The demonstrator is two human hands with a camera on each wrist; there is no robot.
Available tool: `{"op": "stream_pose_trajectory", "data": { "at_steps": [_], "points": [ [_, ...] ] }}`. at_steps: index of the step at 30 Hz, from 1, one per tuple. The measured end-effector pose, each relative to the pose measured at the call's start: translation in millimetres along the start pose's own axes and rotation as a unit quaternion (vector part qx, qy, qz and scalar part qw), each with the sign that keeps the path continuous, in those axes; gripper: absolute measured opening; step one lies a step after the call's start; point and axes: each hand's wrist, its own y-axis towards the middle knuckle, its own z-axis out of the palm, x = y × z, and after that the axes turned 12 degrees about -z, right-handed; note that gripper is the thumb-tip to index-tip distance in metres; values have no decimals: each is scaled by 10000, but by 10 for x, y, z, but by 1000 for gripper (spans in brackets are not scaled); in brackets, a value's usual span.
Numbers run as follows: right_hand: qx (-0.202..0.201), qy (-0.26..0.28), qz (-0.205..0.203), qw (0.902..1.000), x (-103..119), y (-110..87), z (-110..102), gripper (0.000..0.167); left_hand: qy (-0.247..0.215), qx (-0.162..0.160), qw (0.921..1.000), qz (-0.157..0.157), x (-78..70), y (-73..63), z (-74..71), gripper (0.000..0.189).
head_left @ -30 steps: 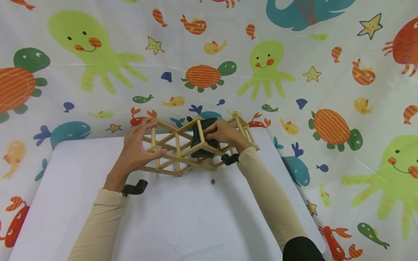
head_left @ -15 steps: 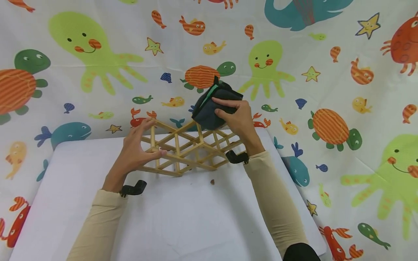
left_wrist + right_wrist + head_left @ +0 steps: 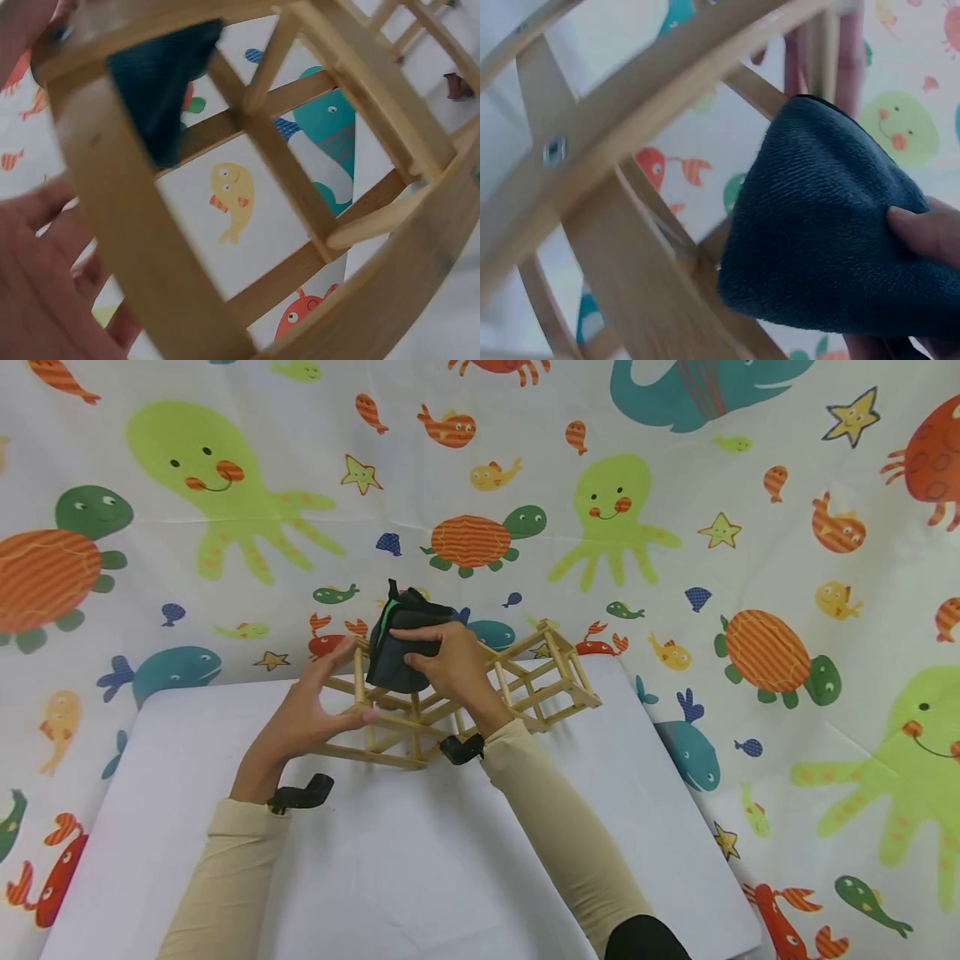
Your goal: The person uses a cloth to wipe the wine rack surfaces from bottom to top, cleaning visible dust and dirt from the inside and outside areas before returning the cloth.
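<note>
My right hand [image 3: 453, 668] pinches a dark blue-grey fabric pouch [image 3: 386, 668] with a green-lined zip, thumb and fingers on its sides. The pouch hangs over the left part of a wooden lattice rack [image 3: 367, 756]. In the right wrist view the pouch [image 3: 817, 225] shows plush cloth and a rounded corner. My left hand [image 3: 303, 714] grips the rack's left end, thumb in front and fingers behind. Through the rack frame [image 3: 142, 217] in the left wrist view, a corner of the pouch [image 3: 161, 97] shows inside an upper opening.
The rack stands near the back of a white-covered table [image 3: 360, 877]. Behind it hangs a cloth [image 3: 480, 485] printed with sea animals. A small brown bit [image 3: 457, 86] lies on the table in the left wrist view.
My right hand has lifted the pouch out of the rack's middle, raised it above, then carried it left and lower over the left section. The left hand has kept its grip on the rack.
</note>
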Motion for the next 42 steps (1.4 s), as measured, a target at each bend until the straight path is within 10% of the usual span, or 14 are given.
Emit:
{"op": "stream_pose_trajectory", "data": {
  "at_steps": [9, 17, 25, 33, 40, 42],
  "points": [
    [550, -110, 245, 9981, 3, 76, 261, 38, -51, 355, 9993, -66, -11, 8, -69, 101],
    [279, -1524, 659, 9857, -27, 106, 390, 31, -154, 278, 9995, 9, 19, 6, -69, 103],
    [1673, -1159, 71, 9790, -97, 93, 407, 28, -330, 204, 9992, -27, 77, -12, -33, 102],
    [-421, -513, 56, 9978, -173, 9, 465, 35, -304, 166, 9994, 28, 54, 11, -2, 102],
    [900, -1285, 89, 9876, -151, 58, 438, 29, -272, 80, 9996, 0, 27, -1, -30, 103],
    [745, -1300, 112, 9887, -155, 60, 438, 30, -260, 88, 9996, 18, 20, 2, -31, 103]
  ]
}}
